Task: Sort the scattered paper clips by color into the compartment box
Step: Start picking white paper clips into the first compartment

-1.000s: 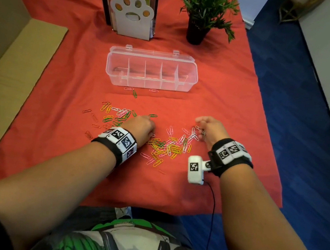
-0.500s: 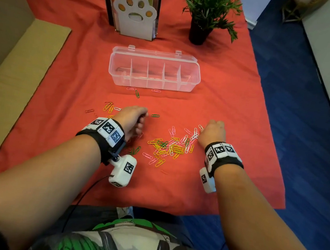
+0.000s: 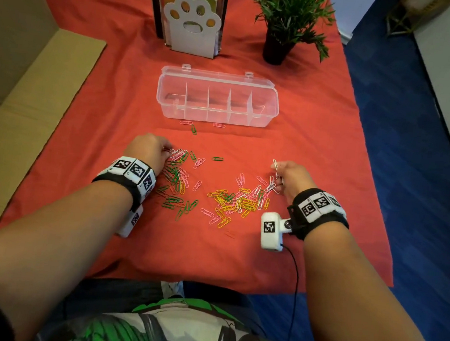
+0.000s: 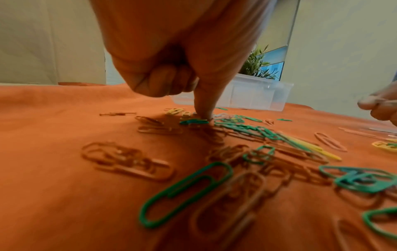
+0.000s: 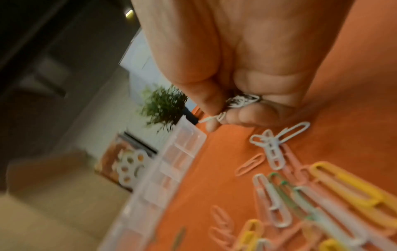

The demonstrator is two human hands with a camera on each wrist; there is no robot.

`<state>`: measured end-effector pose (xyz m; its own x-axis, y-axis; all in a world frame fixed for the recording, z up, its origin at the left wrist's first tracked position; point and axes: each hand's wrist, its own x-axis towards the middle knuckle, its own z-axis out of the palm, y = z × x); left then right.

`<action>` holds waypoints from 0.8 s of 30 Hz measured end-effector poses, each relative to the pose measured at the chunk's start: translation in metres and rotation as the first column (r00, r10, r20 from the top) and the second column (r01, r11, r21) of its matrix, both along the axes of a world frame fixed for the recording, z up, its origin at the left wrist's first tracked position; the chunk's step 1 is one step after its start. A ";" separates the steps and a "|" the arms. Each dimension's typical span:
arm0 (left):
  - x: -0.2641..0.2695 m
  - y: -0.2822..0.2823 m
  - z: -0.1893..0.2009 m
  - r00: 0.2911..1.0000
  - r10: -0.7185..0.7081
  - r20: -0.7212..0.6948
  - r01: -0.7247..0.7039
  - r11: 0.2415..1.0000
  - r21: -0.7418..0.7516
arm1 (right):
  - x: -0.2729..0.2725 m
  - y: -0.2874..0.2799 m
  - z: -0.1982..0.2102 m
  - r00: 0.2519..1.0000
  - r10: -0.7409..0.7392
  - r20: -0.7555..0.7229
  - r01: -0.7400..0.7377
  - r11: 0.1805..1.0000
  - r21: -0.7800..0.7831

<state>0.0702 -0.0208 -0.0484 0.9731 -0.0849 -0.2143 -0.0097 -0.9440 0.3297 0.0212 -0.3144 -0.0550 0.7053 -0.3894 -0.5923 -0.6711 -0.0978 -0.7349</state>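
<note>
Paper clips lie scattered on the red cloth: a mostly green group (image 3: 173,184) at the left, a yellow and pink heap (image 3: 231,201) in the middle, and white ones (image 3: 270,187) at the right. My left hand (image 3: 148,148) is at the far end of the green group. Its index finger (image 4: 204,108) presses down on clips while the other fingers are curled. My right hand (image 3: 291,177) pinches a white clip (image 5: 211,118) and holds more white clips (image 5: 242,101) in its curled fingers. The clear compartment box (image 3: 273,111) stands open beyond both hands, with no clips visible in it.
Three stray clips (image 3: 193,128) lie just in front of the box. Behind it stand a paw-shaped book holder (image 3: 192,25) and a potted plant (image 3: 287,18). Cardboard (image 3: 30,111) lies at the left. The table edge and blue floor (image 3: 410,190) are at the right.
My left hand has slid left and away from the middle heap to the far left group. My right hand stayed near the white clips, and a white clip now sticks up from its fingers.
</note>
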 end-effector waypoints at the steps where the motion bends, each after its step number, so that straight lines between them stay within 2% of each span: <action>1: 0.001 0.001 -0.001 1.000 -0.012 -0.001 0.012 1.000 0.004 | -0.002 0.002 0.006 0.992 -0.126 0.011 0.122 0.980 0.157; 2: 0.001 0.001 -0.002 1.000 -0.026 0.005 0.026 1.000 0.017 | -0.004 0.003 0.012 0.975 -0.221 0.008 0.208 0.933 0.294; 4: 0.002 0.000 -0.004 1.000 -0.025 0.010 0.025 0.999 0.025 | -0.008 0.001 0.020 0.956 -0.293 -0.021 0.268 0.837 0.478; 6: 0.004 -0.003 -0.004 0.999 0.038 -0.006 -0.038 0.998 -0.041 | -0.010 -0.001 0.023 0.952 -0.304 -0.038 0.276 0.798 0.535; 8: 0.006 -0.004 -0.002 0.977 0.164 -0.140 -0.192 0.955 -0.224 | -0.010 0.001 0.022 0.961 -0.277 -0.026 0.250 0.820 0.515; 9: 0.007 -0.005 0.002 0.936 0.220 -0.276 -0.316 0.871 -0.377 | -0.010 0.003 0.022 0.968 -0.251 -0.002 0.218 0.839 0.498; 10: 0.007 -0.006 0.005 0.876 0.249 -0.413 -0.455 0.714 -0.532 | -0.009 0.007 0.022 0.974 -0.226 0.026 0.186 0.856 0.481; 11: 0.006 -0.007 0.008 0.802 0.263 -0.537 -0.587 0.512 -0.627 | -0.007 0.012 0.022 0.980 -0.192 0.052 0.147 0.874 0.463; 12: 0.006 -0.007 0.011 0.728 0.238 -0.643 -0.685 0.306 -0.661 | -0.006 0.020 0.023 0.986 -0.150 0.071 0.102 0.885 0.455; 13: 0.005 -0.007 0.015 0.674 0.189 -0.714 -0.738 0.157 -0.656 | -0.004 0.030 0.023 0.990 -0.106 0.089 0.054 0.888 0.456; 14: 0.005 -0.006 0.018 0.646 0.147 -0.749 -0.762 0.067 -0.644 | -0.002 0.041 0.024 0.992 -0.070 0.103 0.014 0.881 0.472; 16: 0.007 -0.005 0.019 0.644 0.095 -0.759 -0.763 0.009 -0.646 | 0.004 0.066 0.026 0.993 -0.003 0.115 -0.054 0.871 0.488; 17: 0.008 -0.005 0.019 0.658 0.087 -0.748 -0.751 0.020 -0.660 | 0.007 0.079 0.026 0.990 0.064 0.122 -0.113 0.886 0.450; 18: 0.009 -0.005 0.018 0.678 0.096 -0.729 -0.735 0.061 -0.675 | 0.009 0.091 0.024 0.979 0.160 0.129 -0.197 0.912 0.359; 19: 0.009 -0.006 0.017 0.704 0.117 -0.701 -0.711 0.126 -0.692 | 0.012 0.100 0.020 0.949 0.293 0.118 -0.312 0.926 0.210; 20: 0.009 -0.006 0.014 0.733 0.147 -0.664 -0.679 0.211 -0.703 | 0.016 0.108 0.015 0.900 0.426 0.090 -0.432 0.901 0.050; 22: 0.010 -0.003 0.008 0.786 0.207 -0.582 -0.612 0.393 -0.686 | 0.021 0.124 0.009 0.755 0.655 0.024 -0.637 0.742 -0.207; 24: 0.012 0.003 0.003 0.860 0.230 -0.455 -0.486 0.640 -0.595 | 0.023 0.137 0.005 0.597 0.800 -0.055 -0.754 0.537 -0.380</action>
<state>0.0818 -0.0183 -0.0451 0.8450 0.0122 -0.5346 0.5016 -0.3649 0.7844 0.0443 -0.1774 -0.0501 0.8773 0.1964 -0.4378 -0.1256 -0.7866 -0.6045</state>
